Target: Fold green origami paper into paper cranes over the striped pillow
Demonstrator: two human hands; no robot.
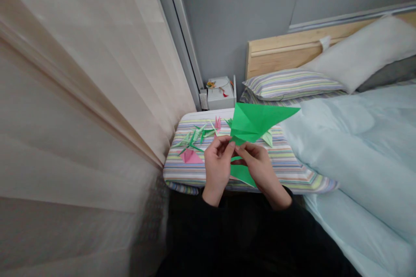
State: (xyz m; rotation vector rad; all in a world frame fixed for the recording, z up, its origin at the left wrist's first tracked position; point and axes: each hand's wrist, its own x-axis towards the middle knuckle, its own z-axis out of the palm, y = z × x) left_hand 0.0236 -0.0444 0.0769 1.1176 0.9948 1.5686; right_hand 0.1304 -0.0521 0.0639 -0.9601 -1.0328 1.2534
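A creased sheet of green origami paper (251, 119) is held up between both hands, over the striped cloth surface. My left hand (218, 162) pinches its lower edge with thumb and forefinger. Close beside it, my right hand (258, 166) grips the same edge, fingertips almost touching the left ones. More green paper (242, 174) shows below and between the hands; whether it is a separate sheet I cannot tell. To the left lie several folded green paper pieces (191, 138), a pink folded paper (190, 156) and a smaller upright pink one (217, 123). A pale green folded piece (268, 138) lies behind the right hand.
The striped cloth (286, 166) covers a small table or bench in front of me. A beige curtain (97, 73) hangs at the left. A white bedside cabinet (221, 99) stands behind. On the right is a bed with a light blue quilt (354, 138) and a striped pillow (294, 83).
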